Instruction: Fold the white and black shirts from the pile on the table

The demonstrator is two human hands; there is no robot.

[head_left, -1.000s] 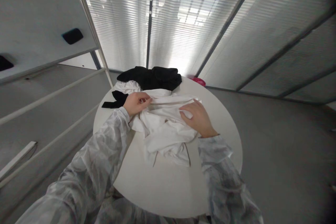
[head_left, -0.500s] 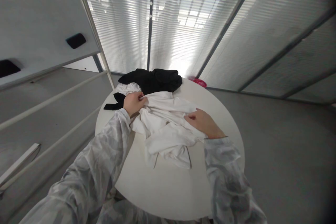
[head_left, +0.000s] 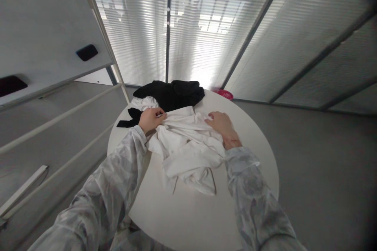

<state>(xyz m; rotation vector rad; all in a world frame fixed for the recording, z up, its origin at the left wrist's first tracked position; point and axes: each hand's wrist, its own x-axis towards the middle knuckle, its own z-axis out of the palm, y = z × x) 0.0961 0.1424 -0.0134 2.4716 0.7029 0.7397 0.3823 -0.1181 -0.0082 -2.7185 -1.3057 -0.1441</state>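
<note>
A crumpled white hoodie lies across the round white table, two thin cords trailing from its near end. At its far left corner, my left hand pinches the cloth between thumb and fingers. My right hand is closed on the fabric at the far right side, fingertips bent down onto it. Just beyond my left hand sits a bunched white cloth, next to a black strip of cloth. A heap of black clothing lies at the table's far edge, behind the hoodie.
Past the table's far right edge shows a pink basket. On the left stands a whiteboard on a frame with pale rails. A glass wall with blinds closes off the far side, above grey floor.
My right hand has slid away from me and slightly left along the hoodie's right side, drawing that side inward. My left hand stays at the far left corner.
</note>
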